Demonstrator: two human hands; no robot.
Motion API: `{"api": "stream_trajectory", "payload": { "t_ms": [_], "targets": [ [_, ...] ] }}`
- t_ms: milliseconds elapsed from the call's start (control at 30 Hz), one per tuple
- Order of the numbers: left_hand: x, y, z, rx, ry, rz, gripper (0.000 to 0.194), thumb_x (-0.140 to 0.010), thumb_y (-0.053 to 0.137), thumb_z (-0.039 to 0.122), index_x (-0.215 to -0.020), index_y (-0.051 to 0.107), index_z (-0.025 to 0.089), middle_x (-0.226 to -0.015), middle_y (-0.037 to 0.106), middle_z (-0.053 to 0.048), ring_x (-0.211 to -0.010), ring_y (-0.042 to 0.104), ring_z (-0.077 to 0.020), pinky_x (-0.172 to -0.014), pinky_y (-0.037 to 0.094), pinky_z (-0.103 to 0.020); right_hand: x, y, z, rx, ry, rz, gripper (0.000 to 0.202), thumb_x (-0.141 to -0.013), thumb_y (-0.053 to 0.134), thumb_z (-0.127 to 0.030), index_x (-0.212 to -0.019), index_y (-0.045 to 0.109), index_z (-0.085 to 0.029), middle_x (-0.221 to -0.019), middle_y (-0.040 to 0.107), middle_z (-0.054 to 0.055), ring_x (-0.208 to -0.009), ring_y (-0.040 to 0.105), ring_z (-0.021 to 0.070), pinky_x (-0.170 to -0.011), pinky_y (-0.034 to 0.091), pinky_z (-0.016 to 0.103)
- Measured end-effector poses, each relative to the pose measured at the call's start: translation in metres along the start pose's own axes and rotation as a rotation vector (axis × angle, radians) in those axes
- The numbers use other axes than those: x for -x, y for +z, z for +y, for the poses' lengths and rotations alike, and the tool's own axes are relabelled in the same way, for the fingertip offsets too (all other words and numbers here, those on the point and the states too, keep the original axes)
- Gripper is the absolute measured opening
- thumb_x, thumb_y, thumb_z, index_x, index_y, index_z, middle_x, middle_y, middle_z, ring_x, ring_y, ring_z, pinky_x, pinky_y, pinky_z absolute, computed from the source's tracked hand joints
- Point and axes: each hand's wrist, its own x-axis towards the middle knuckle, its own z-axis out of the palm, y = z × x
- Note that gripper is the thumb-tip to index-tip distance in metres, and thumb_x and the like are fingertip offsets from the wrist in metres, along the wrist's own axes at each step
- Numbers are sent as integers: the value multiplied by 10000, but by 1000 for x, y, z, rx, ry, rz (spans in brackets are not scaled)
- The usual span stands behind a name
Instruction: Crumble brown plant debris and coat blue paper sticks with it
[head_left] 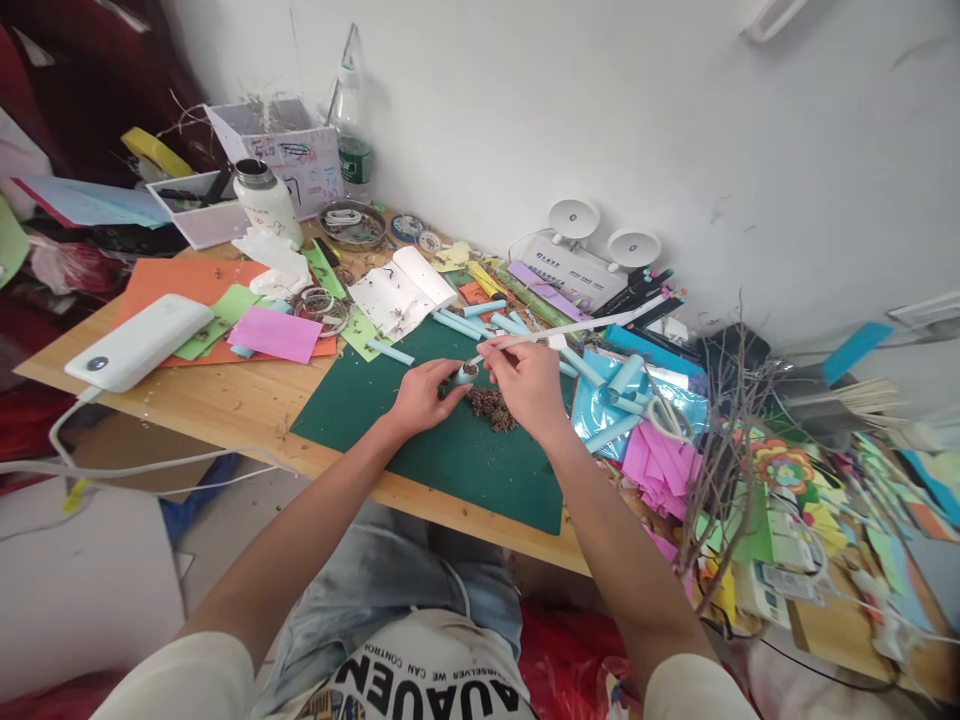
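My left hand (424, 397) is closed around a short light blue paper tube (463, 379), standing with its mouth up and brown crumbly bits (470, 369) showing at the top. My right hand (523, 384) pinches a long thin white stick (581, 325). The stick's near tip meets the tube's mouth; its other end reaches far to the right. Right beside the tube, partly behind my right hand, lies a pile of dark brown crumbs (491, 409) on the green cutting mat (465, 470).
More blue paper tubes (457, 324) lie along the mat's back edge. To the right are scissors (670, 417), pink paper (656, 465) and upright twigs (724, 470). A white power bank (139, 342), pink sticky notes (275, 334) and a white bottle (268, 205) stand left.
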Motion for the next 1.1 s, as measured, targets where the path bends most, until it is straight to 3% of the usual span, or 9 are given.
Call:
{"api": "stream_trajectory", "payload": {
  "t_ms": [100,300,800,1100],
  "targets": [
    [0,0,0,2,1,0,301,-905,579,390,-1091,635,160,-961,713,-92,-806,668,-188,-715,533,-294,0,1,-2,82,-48,58,252,-888,599,-373,-749,703,-190,-645,662,28,-590,583,172,-614,430,300],
    [0,-1,1,12,-2,-9,294,-903,581,386,-1091,634,166,-989,715,-94,-814,670,-190,-732,536,-299,1,5,1,130,-54,53,256,-897,581,-363,-748,698,-191,-627,654,22,-551,550,163,-586,407,302],
    [0,-1,0,13,-4,-6,294,-903,575,389,-1090,637,172,-940,706,-87,-789,661,-184,-716,532,-295,-2,4,7,187,-180,36,256,-917,546,-313,-733,671,-187,-797,727,77,-721,650,203,-716,465,321],
    [1,1,-3,15,-1,-8,309,-899,569,383,-1117,633,174,-931,699,-80,-778,651,-184,-723,534,-302,-4,11,5,148,-158,13,254,-920,539,-329,-744,667,-199,-726,693,44,-694,626,187,-695,461,305]
  ]
}}
